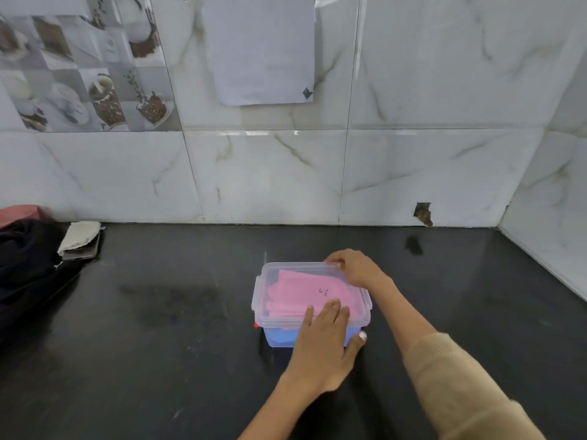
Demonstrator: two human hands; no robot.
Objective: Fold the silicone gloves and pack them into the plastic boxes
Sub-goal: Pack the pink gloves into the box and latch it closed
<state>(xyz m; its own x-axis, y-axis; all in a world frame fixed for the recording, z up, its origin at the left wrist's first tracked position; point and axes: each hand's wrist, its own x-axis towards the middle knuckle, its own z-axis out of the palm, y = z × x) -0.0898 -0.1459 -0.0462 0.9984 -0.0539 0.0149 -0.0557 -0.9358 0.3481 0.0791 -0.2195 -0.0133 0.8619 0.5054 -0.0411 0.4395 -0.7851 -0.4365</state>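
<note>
here black counter [158, 328], marble tile wall [413, 169], paper [263, 49] taped up.

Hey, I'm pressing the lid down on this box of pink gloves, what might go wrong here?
1. The left hand presses flat on the near edge of the lid while the right hand holds the far corner, so the left side may stay unlatched.
2. The pink gloves sit high against the lid and could get pinched at the rim.
3. This box seems stacked on a blue-filled box; uneven pressing might slide or tip it on the dark counter.
</note>
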